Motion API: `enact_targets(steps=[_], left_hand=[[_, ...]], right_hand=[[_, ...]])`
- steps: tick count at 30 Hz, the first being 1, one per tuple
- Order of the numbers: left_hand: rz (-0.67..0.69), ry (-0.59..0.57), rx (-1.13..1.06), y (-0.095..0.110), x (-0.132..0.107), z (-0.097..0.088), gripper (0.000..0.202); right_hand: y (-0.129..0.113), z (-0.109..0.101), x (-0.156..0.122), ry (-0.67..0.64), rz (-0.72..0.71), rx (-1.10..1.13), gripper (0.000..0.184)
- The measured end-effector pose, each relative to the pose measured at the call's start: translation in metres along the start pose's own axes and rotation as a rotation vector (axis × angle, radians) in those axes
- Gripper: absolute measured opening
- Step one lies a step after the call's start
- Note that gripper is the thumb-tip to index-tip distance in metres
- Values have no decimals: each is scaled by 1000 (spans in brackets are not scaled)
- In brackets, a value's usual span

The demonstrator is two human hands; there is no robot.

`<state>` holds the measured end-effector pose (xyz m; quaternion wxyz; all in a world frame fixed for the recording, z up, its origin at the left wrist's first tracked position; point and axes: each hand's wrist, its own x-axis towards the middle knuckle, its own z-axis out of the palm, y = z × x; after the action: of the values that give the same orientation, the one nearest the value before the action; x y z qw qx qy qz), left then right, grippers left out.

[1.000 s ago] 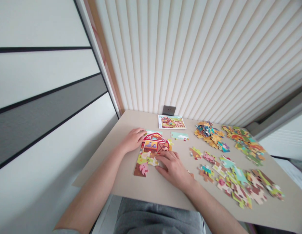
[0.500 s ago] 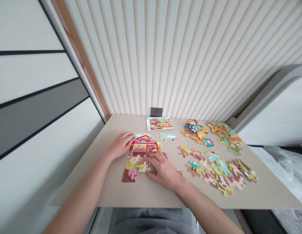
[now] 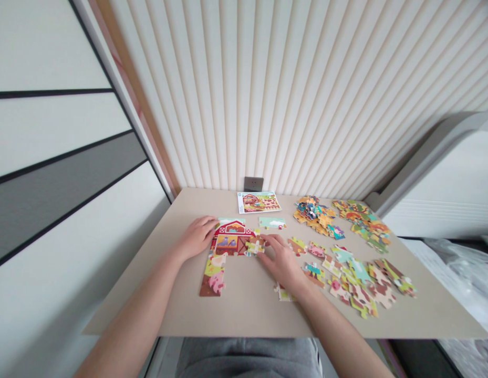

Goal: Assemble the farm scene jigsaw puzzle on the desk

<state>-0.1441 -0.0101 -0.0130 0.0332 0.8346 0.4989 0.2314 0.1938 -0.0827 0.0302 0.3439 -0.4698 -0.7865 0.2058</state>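
Note:
A partly joined farm jigsaw (image 3: 227,241) lies on the table, with a red barn above and a pink pig at the lower left. Along its upper left edge my left hand (image 3: 197,237) rests, palm down, fingers stretched out and touching the border. My right hand (image 3: 282,258) pinches a green and brown puzzle piece (image 3: 255,245) between thumb and fingers. That piece overlaps the barn's lower right corner; whether it is locked in, I cannot tell. Partly under my right wrist lies another puzzle piece (image 3: 285,294).
A picture card (image 3: 259,202) of the farm lies at the back. Nearer is a sky-coloured strip (image 3: 272,222). Loose farm pieces (image 3: 356,283) spread across the right, with two more heaps, one mixed (image 3: 314,214) and one orange-green (image 3: 364,220), behind. A wall socket (image 3: 253,184) is beyond.
My right hand has moved up and right, from the gap beside the pig to the barn's lower right corner. The piece beside the pig is gone from there. My left hand stays put.

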Motion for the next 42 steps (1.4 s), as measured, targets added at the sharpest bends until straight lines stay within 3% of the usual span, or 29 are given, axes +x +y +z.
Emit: enact_targets(steps=[6, 12, 18, 23, 28, 36, 42], left_hand=[[-5, 1, -8, -2, 0, 0, 40], [-8, -13, -3, -8, 0, 2, 43], [7, -17, 6, -15, -1, 7, 44], [8, -17, 28, -19, -1, 10, 45], [10, -18, 33, -21, -1, 11, 45], [6, -6, 20, -15, -1, 8, 45], [-2, -11, 25, -7, -1, 4, 42]], right_hand=[[-14, -5, -16, -3, -15, -13, 43], [-24, -41, -77, -85, 43, -71, 47], [25, -94, -143, 52, 159, -293, 45], [64, -129, -163, 90, 204, -432, 40], [69, -137, -144, 65, 168, -553, 37], [69, -107, -54, -85, 45, -476, 43], [84, -98, -24, -226, 24, -441, 50]])
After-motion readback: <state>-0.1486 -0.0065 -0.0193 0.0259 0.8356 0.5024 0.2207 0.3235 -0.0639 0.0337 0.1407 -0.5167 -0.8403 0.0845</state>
